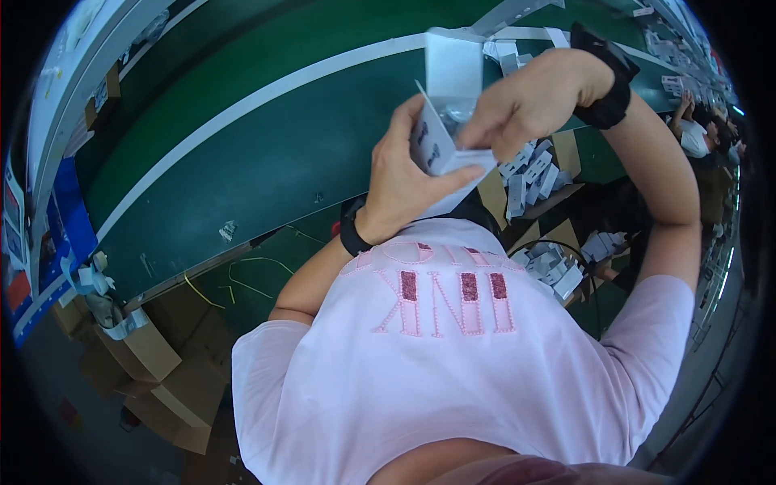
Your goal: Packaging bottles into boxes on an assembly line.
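Observation:
A small white cardboard box (430,144) with dark printed shapes on its side is held up in front of my chest, its lid flap raised. My left hand (394,176) is closed round it, thumb along the near side. Into the box's opening reach the bent fingers of my right hand (540,99), pressed together. Something clear and shiny, like plastic wrap (459,108), shows inside beside those fingertips. The tips themselves are hidden, so what they pinch cannot be made out.
Beyond the box runs a green workbench (267,153) with a pale strip along it. Open cartons of small white boxes (533,174) stand to the right. Empty-looking brown cartons (162,380) lie at lower left. Another person (697,133) sits at far right.

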`<state>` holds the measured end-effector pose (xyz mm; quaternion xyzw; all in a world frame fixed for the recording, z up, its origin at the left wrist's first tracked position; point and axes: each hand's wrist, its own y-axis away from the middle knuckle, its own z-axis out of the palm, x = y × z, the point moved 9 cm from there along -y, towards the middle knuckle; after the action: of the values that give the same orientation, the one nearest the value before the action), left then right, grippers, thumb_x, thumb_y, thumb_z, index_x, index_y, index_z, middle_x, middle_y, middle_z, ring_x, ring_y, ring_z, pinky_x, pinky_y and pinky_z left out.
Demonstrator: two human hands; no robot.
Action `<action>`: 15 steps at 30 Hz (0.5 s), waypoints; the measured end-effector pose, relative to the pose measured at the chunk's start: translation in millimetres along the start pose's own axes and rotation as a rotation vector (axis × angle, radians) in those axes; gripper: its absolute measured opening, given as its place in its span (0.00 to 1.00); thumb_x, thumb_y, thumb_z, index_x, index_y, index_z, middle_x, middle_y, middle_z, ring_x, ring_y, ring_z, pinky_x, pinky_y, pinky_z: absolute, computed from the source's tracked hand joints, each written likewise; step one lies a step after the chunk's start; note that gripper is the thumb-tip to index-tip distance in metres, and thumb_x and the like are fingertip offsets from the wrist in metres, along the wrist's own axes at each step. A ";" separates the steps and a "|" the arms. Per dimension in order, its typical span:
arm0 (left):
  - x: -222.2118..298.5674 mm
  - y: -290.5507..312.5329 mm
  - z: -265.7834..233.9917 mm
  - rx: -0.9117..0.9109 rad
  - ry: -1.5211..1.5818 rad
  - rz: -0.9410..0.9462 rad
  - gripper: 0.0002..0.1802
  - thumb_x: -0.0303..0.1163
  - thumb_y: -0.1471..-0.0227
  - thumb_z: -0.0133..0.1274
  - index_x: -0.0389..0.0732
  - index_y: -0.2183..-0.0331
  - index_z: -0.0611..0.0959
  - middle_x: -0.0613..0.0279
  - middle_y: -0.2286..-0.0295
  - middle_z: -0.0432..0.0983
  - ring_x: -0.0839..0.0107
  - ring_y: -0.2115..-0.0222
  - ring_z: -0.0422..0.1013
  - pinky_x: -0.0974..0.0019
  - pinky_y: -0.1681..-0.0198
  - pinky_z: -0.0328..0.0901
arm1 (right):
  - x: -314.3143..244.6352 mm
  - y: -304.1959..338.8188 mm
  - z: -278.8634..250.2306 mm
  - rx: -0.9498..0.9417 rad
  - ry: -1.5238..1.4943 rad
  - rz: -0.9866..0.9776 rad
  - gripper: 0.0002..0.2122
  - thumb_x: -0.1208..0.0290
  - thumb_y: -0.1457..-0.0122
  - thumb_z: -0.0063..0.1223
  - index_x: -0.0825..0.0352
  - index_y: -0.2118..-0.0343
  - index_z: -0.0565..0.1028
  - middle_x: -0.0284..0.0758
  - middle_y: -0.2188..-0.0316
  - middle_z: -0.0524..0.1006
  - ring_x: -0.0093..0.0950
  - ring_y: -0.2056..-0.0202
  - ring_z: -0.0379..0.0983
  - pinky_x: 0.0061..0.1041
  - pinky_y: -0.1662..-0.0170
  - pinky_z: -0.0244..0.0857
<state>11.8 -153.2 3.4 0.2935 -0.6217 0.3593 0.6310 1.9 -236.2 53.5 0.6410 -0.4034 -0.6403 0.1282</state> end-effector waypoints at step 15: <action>20.3 7.5 17.3 -0.151 0.166 0.211 0.35 0.30 0.60 0.68 0.37 0.50 0.71 0.56 0.54 0.66 0.66 0.57 0.71 0.64 0.54 0.67 | 83.3 42.4 54.0 0.805 -1.165 -0.212 0.36 0.59 0.48 0.59 0.74 0.41 0.59 0.41 0.49 0.70 0.29 0.49 0.67 0.29 0.45 0.60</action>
<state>-4.9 -161.3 24.0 0.1475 -0.6202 0.3988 0.6592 -75.1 -301.1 14.6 0.2280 -0.5469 -0.6890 -0.4174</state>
